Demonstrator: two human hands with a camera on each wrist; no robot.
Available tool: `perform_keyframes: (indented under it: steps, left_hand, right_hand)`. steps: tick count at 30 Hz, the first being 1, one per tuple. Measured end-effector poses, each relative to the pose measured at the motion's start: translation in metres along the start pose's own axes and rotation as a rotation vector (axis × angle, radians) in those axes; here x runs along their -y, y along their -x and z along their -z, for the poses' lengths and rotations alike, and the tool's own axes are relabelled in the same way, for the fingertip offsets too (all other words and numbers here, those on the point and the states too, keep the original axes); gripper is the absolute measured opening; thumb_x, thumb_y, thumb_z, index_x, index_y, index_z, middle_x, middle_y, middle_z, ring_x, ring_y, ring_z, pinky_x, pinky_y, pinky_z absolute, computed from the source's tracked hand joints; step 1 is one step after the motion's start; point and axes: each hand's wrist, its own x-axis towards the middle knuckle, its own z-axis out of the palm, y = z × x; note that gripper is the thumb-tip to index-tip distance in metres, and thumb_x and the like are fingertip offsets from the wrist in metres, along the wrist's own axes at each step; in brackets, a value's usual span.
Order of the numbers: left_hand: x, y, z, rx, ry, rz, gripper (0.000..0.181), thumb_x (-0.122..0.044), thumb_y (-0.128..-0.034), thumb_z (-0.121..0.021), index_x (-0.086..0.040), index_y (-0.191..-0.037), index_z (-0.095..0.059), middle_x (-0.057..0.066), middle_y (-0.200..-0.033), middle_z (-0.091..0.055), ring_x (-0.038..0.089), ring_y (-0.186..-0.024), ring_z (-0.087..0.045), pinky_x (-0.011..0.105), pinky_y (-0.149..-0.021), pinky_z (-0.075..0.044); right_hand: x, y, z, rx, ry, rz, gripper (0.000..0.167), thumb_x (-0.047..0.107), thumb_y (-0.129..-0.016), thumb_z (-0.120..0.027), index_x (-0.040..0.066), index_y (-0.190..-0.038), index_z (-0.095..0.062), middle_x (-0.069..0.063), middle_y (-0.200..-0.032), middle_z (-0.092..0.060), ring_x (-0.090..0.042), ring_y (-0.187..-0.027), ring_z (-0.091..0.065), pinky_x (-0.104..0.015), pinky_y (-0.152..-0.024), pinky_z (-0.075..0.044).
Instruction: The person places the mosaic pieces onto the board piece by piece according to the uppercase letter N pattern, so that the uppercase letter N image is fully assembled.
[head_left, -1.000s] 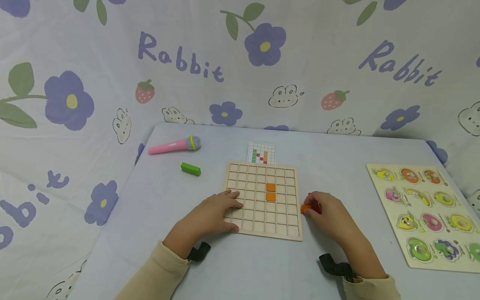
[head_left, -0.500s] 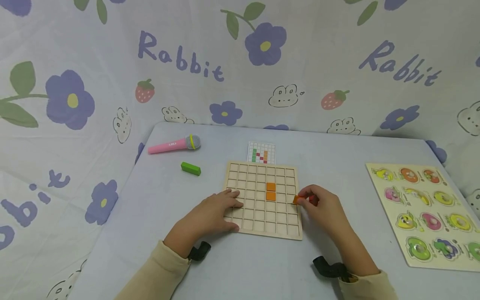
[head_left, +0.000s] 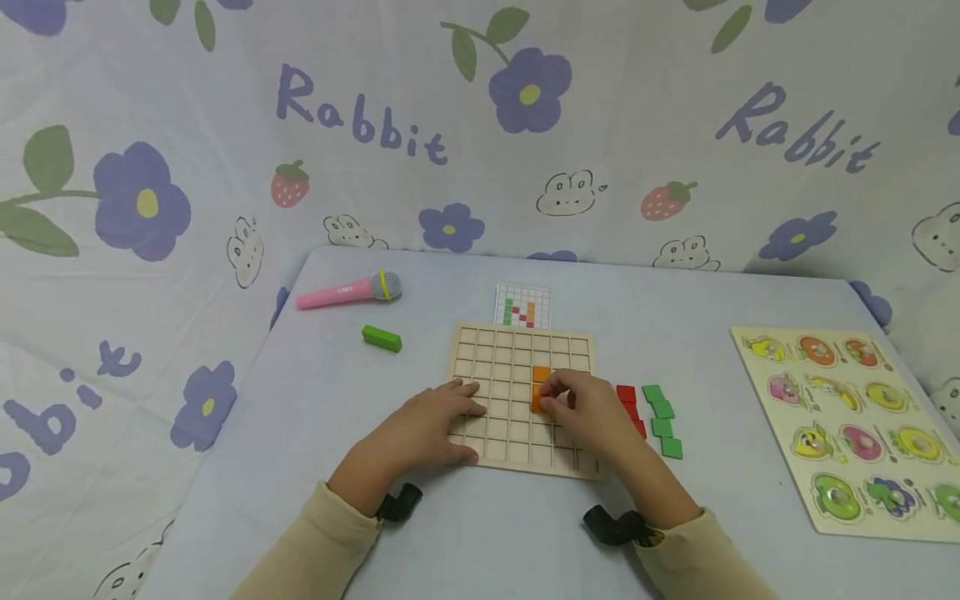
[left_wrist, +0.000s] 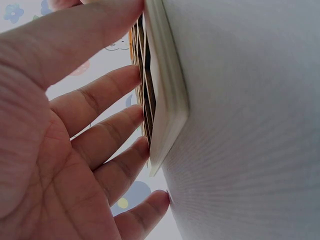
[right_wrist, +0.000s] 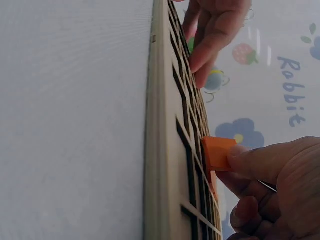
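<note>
Places are given relative to the grid board (head_left: 525, 469), beneath both your hands. Farthest left, beyond its far corner, lies a pink microphone (head_left: 337, 294), its small lettering illegible; a green block (head_left: 382, 338) lies nearer the board. Your left hand (head_left: 427, 429), spread and grasping nothing, rests across the board's left edge. Touching its far edge is a pattern card (head_left: 522, 306), printed with green, red and orange squares. Right of the board's centre, your right hand (head_left: 592, 408) pinches an orange tile (right_wrist: 219, 153) nearest you in a column of placed orange tiles (head_left: 542, 373); whether it is seated cannot be told. Just beyond the right edge, red tiles (head_left: 628, 394), partly hidden by your wrist, and green tiles (head_left: 663, 409) crowd that side. Tabletop (head_left: 720, 350) separates these from the fruit puzzle (head_left: 783, 417), well right. Behind the board, the cloth (head_left: 622, 100) reads "Rabbit" twice.
</note>
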Motion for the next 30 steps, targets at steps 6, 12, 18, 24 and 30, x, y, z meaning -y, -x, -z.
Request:
perform_keyframes:
  steps: [6,12,18,24,30]
  left_hand:
    - [0.0015,-0.0011,-0.002,-0.002,-0.012,-0.001,0.063,-0.028,-0.0902,-0.092,-0.018,-0.148,-0.069,0.002,-0.174,-0.045,0.025,-0.168,-0.029,0.055,-0.137,-0.026]
    - [0.0019,-0.0013,-0.0024,-0.004,-0.014,-0.002,0.063,-0.028,-0.0903,-0.092,-0.018,-0.148,-0.069,0.002,-0.174,-0.044,0.024,-0.168,-0.029,0.055,-0.137,-0.026]
    - [0.0017,-0.0013,-0.0023,-0.003,-0.014,0.004,0.063,-0.028,-0.0899,-0.092,-0.018,-0.148,-0.069,0.002,-0.174,-0.045,0.024,-0.168,-0.029,0.055,-0.137,-0.026]
    - [0.0007,-0.0009,-0.0018,-0.002,-0.012,0.008,0.063,-0.027,-0.0897,-0.092,-0.017,-0.148,-0.069,0.003,-0.174,-0.045,0.024,-0.168,-0.029,0.055,-0.137,-0.026]
    - [0.0007,-0.0005,-0.0017,0.0,-0.006,0.008,0.063,-0.027,-0.0897,-0.092,-0.017,-0.148,-0.07,0.002,-0.174,-0.045,0.024,-0.168,-0.029,0.055,-0.137,-0.026]
  right_hand:
    - [0.001,-0.0012,-0.0037,0.004,0.026,-0.034,0.007,0.016,-0.101,-0.079,0.017,-0.107,-0.075,0.0,-0.096,-0.071,-0.018,-0.075,-0.055,-0.026,-0.065,-0.047]
    - [0.0003,0.0005,-0.0018,0.009,0.038,-0.045,0.007,0.017,-0.102,-0.078,0.019,-0.108,-0.074,0.001,-0.097,-0.071,-0.019,-0.077,-0.056,-0.028,-0.067,-0.049]
    - [-0.0009,0.0013,-0.0005,0.028,0.04,-0.047,0.007,0.016,-0.102,-0.078,0.019,-0.109,-0.075,0.001,-0.102,-0.073,-0.019,-0.084,-0.058,-0.029,-0.073,-0.052]
    - [-0.0023,0.001,0.0003,0.051,0.062,-0.036,0.008,0.014,-0.102,-0.077,0.018,-0.11,-0.075,0.002,-0.102,-0.074,-0.019,-0.085,-0.059,-0.03,-0.075,-0.053]
    - [-0.0031,0.001,0.001,0.092,0.089,-0.005,0.011,0.011,-0.101,-0.078,0.017,-0.11,-0.077,0.0,-0.107,-0.074,-0.019,-0.088,-0.058,-0.031,-0.079,-0.053]
